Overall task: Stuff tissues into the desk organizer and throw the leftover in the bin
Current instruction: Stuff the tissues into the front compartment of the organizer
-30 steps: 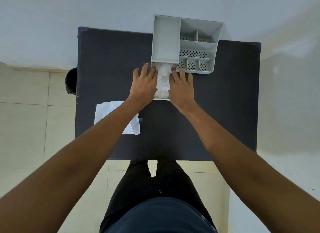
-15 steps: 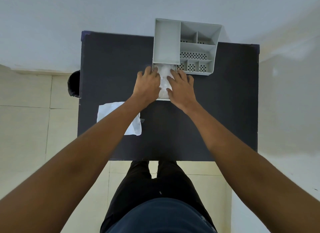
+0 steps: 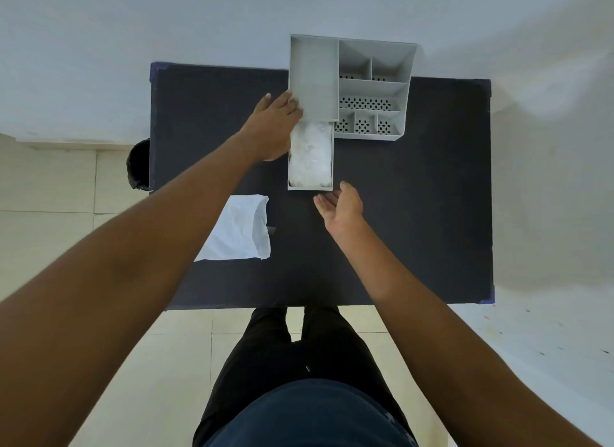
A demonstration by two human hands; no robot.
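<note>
A grey desk organizer (image 3: 372, 91) with several compartments stands at the far edge of the dark table (image 3: 415, 214). Its drawer (image 3: 310, 188) is pulled out toward me and is filled with crumpled white tissues (image 3: 310, 157). My left hand (image 3: 274, 127) lies flat against the organizer's left side, fingers resting on its wall beside the drawer. My right hand (image 3: 340, 205) hovers just in front of the drawer's front wall, palm turned up, fingers apart, holding nothing. A leftover white tissue sheet (image 3: 239, 234) lies flat on the table to the left, partly under my left forearm.
A black bin (image 3: 138, 164) stands on the tiled floor beside the table's left edge, mostly hidden by the tabletop. A pale wall runs behind the table. My legs are at the table's near edge.
Both hands have left the tissues in the drawer. The left hand slid up to the organizer's left side; the right hand drew back to in front of the drawer and turned palm up.
</note>
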